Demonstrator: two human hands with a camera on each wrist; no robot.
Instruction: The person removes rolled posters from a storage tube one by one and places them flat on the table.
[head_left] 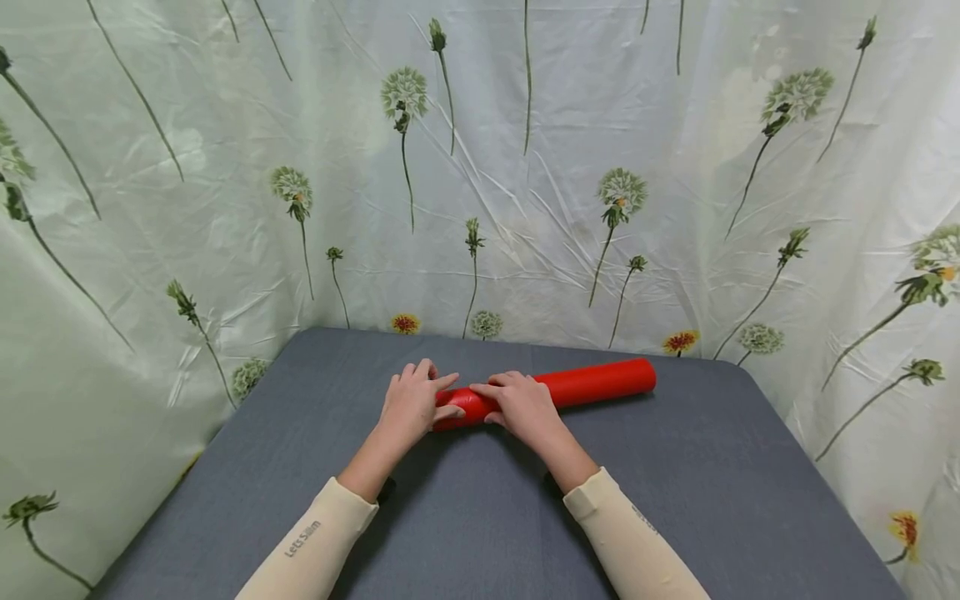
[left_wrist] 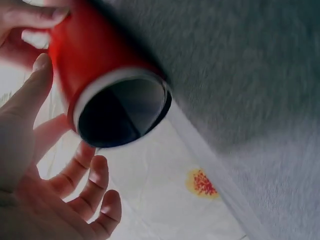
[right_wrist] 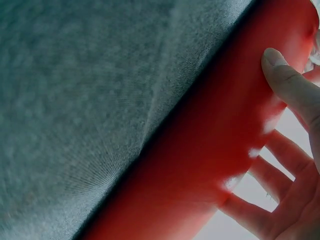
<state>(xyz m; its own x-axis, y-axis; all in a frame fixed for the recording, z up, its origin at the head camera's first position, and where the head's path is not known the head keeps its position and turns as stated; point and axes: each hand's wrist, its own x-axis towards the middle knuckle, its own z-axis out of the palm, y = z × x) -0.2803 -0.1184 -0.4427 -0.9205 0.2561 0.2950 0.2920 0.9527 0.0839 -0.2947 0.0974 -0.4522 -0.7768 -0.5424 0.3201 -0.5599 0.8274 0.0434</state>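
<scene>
A long red roll (head_left: pixel 600 384) lies slanted across the grey table, its right end farther back. At its left end, the thumb and index finger of my left hand (head_left: pixel 408 407) hold it, while the other fingers stay loosely bent past the end. In the left wrist view the roll (left_wrist: pixel 102 50) shows a pale rim around a dark hollow opening. My right hand (head_left: pixel 528 408) grips the roll just right of the left hand. Seen from the right wrist, its thumb (right_wrist: pixel 285 77) presses one side of the roll, with the fingers spread along the other.
Grey fabric covers the table (head_left: pixel 465 533). Behind it and along both sides hangs a pale curtain (head_left: pixel 525 192) printed with dandelions, close to the table's back edge.
</scene>
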